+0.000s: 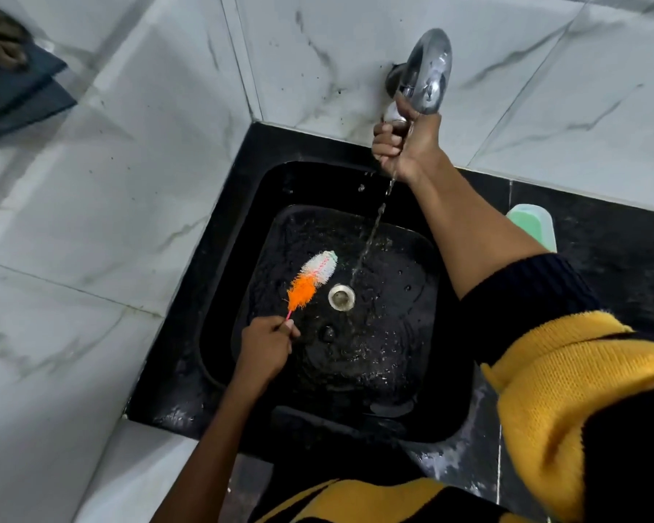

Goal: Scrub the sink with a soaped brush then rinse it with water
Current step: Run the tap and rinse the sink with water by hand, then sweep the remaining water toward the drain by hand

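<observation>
Fingers of the left hand pinch the thin pink wire handle of a bottle brush, low on the stem, so the orange and white bristle head reaches well out over the basin without the hand having to go deep. The head hangs just beside the drain, on its left, pointing up and away from the person; whether the bristles touch the sink floor cannot be told. Held that way, the brush sits close to the falling water but not under it, which suits either working the floor around the drain or moving a short way to wet the bristles.

The right hand is raised behind the drain, wrapped around the spout end of the chrome wall tap, fingers curled tight. A thin stream of water runs out from under the fist and lands just right of the drain. Gripping the spout there probably lets the person aim or throttle the flow, though that is a guess.

The black sink is wet all over, with speckles and droplets across its floor around the drain. A pale green soap dish stands on the counter, right of the drain and well apart from it, behind the right forearm.
</observation>
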A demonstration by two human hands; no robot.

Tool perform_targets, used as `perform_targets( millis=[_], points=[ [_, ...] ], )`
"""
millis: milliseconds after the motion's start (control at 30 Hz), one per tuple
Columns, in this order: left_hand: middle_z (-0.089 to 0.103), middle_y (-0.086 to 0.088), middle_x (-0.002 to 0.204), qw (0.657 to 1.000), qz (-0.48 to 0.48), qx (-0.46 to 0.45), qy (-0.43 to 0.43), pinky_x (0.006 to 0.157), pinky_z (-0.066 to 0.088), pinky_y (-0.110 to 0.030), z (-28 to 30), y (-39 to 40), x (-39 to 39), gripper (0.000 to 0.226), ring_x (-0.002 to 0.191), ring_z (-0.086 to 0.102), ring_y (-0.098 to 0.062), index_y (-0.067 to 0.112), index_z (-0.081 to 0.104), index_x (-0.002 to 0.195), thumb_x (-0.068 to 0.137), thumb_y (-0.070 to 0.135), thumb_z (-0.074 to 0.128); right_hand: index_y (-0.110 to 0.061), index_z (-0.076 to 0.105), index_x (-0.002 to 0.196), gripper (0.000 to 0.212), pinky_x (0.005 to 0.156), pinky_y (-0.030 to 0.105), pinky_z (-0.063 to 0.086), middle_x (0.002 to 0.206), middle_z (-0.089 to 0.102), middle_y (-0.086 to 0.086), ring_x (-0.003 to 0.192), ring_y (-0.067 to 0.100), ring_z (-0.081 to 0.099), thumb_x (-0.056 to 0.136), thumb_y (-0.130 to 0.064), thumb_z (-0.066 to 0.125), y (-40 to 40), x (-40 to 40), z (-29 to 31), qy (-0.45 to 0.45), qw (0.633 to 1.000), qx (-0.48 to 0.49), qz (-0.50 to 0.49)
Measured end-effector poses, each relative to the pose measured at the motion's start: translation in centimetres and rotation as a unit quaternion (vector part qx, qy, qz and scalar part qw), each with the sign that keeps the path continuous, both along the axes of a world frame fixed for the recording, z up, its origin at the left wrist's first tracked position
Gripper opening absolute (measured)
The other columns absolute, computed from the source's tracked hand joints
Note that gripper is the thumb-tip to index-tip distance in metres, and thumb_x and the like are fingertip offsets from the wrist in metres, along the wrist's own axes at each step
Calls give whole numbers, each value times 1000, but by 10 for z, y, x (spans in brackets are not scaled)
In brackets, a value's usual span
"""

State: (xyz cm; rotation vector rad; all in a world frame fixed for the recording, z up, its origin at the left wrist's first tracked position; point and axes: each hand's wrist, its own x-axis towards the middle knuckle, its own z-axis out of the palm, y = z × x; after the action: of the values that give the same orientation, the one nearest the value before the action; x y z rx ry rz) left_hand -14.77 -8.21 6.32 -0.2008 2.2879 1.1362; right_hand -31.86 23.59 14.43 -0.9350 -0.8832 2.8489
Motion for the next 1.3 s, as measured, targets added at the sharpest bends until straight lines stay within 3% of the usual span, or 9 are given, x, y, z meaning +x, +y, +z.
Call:
perform_targets(
  millis=[233,300,400,600,700,800,900,1167,1300],
  points=[
    [56,0,52,1000,16,-4,-1,45,34,-21,-4,-9,6,37,37,43,-3,9,71,71,101,21,52,-13,49,42,57,38,17,11,56,39,0,37,8,23,93,-40,44,-11,10,3,28,1000,-13,-7],
    [55,-1,52,1000,22,0,-7,45,34,-21,-6,-12,8,36,38,43,-5,8,71,72,101,20,52,-7,57,53,57,42,18,13,62,42,3,40,10,28,91,-48,44,-20,16,2,28,1000,-9,-3],
    [54,-1,51,1000,22,6,-11,46,34,-24,-8,-15,10,37,41,42,-9,8,71,72,102,20,52,-5,52,70,59,42,20,19,61,44,7,45,14,32,92,-59,42,-33,28,-10,32,999,-33,-8],
    [53,-1,50,999,35,12,-5,42,31,-17,-8,-21,13,36,38,41,-4,6,71,72,101,18,53,-14,41,58,41,39,18,18,50,33,1,37,11,26,98,-15,33,-40,57,-41,14,996,-79,-35],
    [53,-2,50,999,40,13,-3,39,30,-14,-7,-26,16,36,35,39,-2,4,71,73,101,16,52,-13,40,53,41,37,18,21,49,34,1,37,11,27,92,-6,32,-37,70,-47,-14,997,-77,-23],
    [53,-3,51,999,45,12,-5,39,31,-13,-7,-32,19,35,35,39,-2,3,71,75,101,16,52,-12,41,57,30,38,20,30,53,38,4,40,13,35,85,-2,35,-35,75,-43,-34,998,-54,-15],
    [53,-3,52,999,50,9,-9,40,32,-15,-8,-37,21,35,37,40,-3,5,71,74,101,17,52,-11,42,61,39,43,18,36,56,43,8,45,17,46,97,-7,28,-33,70,-38,-63,997,-29,-31],
    [55,-3,53,999,49,5,-7,46,35,-20,-9,-44,28,36,43,44,-9,7,72,74,101,18,52,-9,45,62,39,50,23,34,60,47,10,51,19,46,97,-8,28,-35,65,-19,-32,998,-46,-40],
    [56,-3,54,999,52,1,-7,42,34,-15,-10,-48,31,35,39,43,-4,6,72,74,101,18,52,-7,46,55,40,47,22,33,60,45,10,50,18,43,89,-2,26,-36,64,-16,-22,995,-85,-55]
  ],
)
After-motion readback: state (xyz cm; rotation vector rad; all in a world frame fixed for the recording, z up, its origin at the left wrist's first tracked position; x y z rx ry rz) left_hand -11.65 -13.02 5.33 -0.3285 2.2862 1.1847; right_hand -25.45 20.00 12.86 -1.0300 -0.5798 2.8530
